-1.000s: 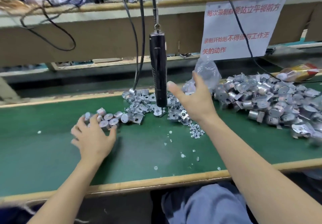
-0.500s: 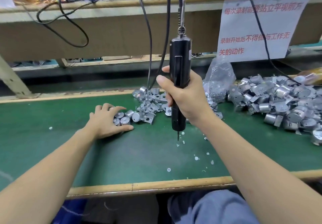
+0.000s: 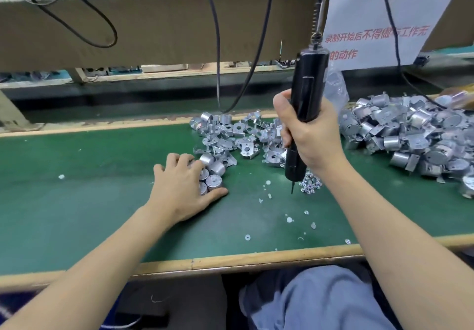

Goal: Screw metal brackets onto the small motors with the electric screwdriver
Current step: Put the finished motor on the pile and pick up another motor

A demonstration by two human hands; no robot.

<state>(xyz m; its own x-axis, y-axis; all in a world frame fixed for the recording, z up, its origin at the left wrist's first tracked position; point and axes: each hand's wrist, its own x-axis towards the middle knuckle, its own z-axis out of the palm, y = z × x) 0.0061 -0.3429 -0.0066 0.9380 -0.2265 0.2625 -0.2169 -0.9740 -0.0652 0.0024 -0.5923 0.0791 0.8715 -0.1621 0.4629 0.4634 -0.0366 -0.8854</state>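
1. A person's right hand [image 3: 311, 134] is holding the black electric screwdriver [image 3: 307, 81] upright, its grip wrapped fully round the barrel. The bit is hanging just above the green counter [image 3: 77, 188], right beside a little heap of screws [image 3: 310, 187].
2. The left hand [image 3: 183, 188] is resting on a cluster of small motors [image 3: 214, 169], fingers draped over them. Whether its grip is closing on 1 motor cannot be told.
3. Loose metal brackets [image 3: 230, 134] are lying in a pile just behind that cluster. A much larger heap of motor parts [image 3: 410, 134] is sitting at the right; whether those are finished is unclear.
4. No motor is sitting under the bit, so this round of fastening is probably only starting.
5. Open mat, dotted with white flecks [image 3: 289, 219], is lying between the hands and the wooden front edge [image 3: 230, 263]. Piles are crowding the back and right, and hanging cables [image 3: 218, 47] are dangling behind the tool.
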